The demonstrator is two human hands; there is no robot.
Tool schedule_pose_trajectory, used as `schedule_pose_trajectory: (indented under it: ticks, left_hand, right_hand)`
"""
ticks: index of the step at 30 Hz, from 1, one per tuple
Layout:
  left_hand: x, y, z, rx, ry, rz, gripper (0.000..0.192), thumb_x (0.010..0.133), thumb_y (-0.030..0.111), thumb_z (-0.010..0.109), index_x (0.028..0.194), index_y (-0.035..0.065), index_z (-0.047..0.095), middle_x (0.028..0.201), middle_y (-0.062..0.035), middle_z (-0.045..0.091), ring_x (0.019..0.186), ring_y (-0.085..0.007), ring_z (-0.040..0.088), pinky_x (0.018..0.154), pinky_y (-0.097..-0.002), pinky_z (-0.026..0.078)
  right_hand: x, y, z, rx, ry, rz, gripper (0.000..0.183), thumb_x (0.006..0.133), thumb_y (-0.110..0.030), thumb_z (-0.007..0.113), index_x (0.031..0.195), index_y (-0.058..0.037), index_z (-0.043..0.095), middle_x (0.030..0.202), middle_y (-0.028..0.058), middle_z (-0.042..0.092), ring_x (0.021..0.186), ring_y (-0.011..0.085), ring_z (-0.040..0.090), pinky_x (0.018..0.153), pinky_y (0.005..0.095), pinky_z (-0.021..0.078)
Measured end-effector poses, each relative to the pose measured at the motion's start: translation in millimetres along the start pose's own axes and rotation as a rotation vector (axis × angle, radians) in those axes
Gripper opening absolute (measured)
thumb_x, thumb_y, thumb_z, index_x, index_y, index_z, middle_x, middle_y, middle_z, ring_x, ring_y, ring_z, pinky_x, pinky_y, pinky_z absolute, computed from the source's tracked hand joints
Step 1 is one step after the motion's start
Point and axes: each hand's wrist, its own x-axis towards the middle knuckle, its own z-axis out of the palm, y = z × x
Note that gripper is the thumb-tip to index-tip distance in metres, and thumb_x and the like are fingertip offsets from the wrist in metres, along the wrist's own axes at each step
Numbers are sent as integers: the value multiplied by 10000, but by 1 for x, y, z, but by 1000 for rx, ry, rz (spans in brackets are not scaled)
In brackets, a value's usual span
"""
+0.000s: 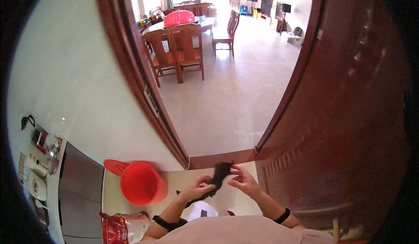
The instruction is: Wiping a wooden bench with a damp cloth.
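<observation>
My left hand (203,187) pinches a crumpled black piece, apparently cloth or a strap (221,174), held up in front of my body. A dark strip trails from it down past my left wrist; blur hides its exact shape. At the piece's right edge is my right hand (243,181), its thumb and fingers apart and the fingertips close to or touching the black material. Black bands circle both forearms, the right band (282,216) and the left band (168,225). Below the hands a white object (202,208) with a dark patch is partly hidden by my shirt.
A red plastic bucket (160,186) with its lid (115,168) tilted beside it stands left, near a printed sack (124,227). A counter with appliances (37,186) runs along the left. A brown door (343,113) stands right; beyond the doorway are wooden chairs (188,44) and a table.
</observation>
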Motion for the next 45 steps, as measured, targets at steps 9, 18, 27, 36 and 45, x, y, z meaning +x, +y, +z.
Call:
schedule_pose_trajectory:
  ticks: [9,18,27,36,45]
  left_hand:
    - [181,51,-112,-34,64,66,221,773,102,615,946,6,516,839,-14,541,761,-73,515,672,-213,447]
    - [410,121,-154,206,-65,177,250,773,67,607,1000,12,519,934,-45,556,871,-105,515,751,-256,452]
    - [606,145,-185,-150,-365,10,354,711,-21,643,1011,31,463,923,-22,542,862,-103,521,776,-254,441]
    - [759,161,-262,-230,-179,-280,322,730,181,661,979,17,539,884,-46,572,811,-118,529,698,-235,420]
    - [970,229,-315,-344,110,91,115,780,64,574,885,39,533,789,0,520,737,-72,484,677,-206,415]
  right_hand:
    - [202,11,-40,-252,-217,72,371,751,-144,643,1077,-33,506,836,72,600,737,90,556,641,234,460]
    - [360,11,-150,192,2,10,398,795,-45,538,1162,6,395,1008,62,529,892,123,515,801,262,417]
    - [512,2,-286,172,133,23,281,778,1,504,1057,21,478,929,64,560,855,128,533,779,270,434]
    - [684,20,-371,155,179,39,143,779,-70,590,908,-21,554,747,-12,542,674,49,482,593,194,407]
    - [867,24,-474,186,337,292,298,825,-181,545,1073,-55,439,1006,73,505,766,154,562,658,264,472]
